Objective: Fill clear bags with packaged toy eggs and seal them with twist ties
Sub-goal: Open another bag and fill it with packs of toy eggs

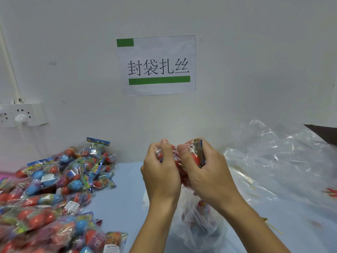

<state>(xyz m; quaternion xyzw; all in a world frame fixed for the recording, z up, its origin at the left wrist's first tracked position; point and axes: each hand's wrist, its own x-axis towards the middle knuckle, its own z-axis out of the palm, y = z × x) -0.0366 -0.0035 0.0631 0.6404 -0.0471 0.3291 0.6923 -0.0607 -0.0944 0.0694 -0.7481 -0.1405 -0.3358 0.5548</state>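
Packs of toy eggs (pixel 179 159), red under crinkled film, gripped by curled fingers of left hand (pixel 160 170) and right hand (pixel 204 167) above clear bag (pixel 198 221). Wall sign (pixel 157 65) reads "封袋扎丝".

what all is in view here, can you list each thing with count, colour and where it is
egg packs: a large pile, too many to count, red, blue and purple eggs in clear wrap, on the table at left
held egg pack: one, red egg showing, between both hands above the bag
clear bag: one, transparent, partly filled, under the hands
empty bags: a heap, clear, at right against the wall
table: one, pale blue
sign: one, white with green bars, on the wall
power strip: one, white, wall at left
left hand: fingers curled on the pack
right hand: fingers curled on the pack
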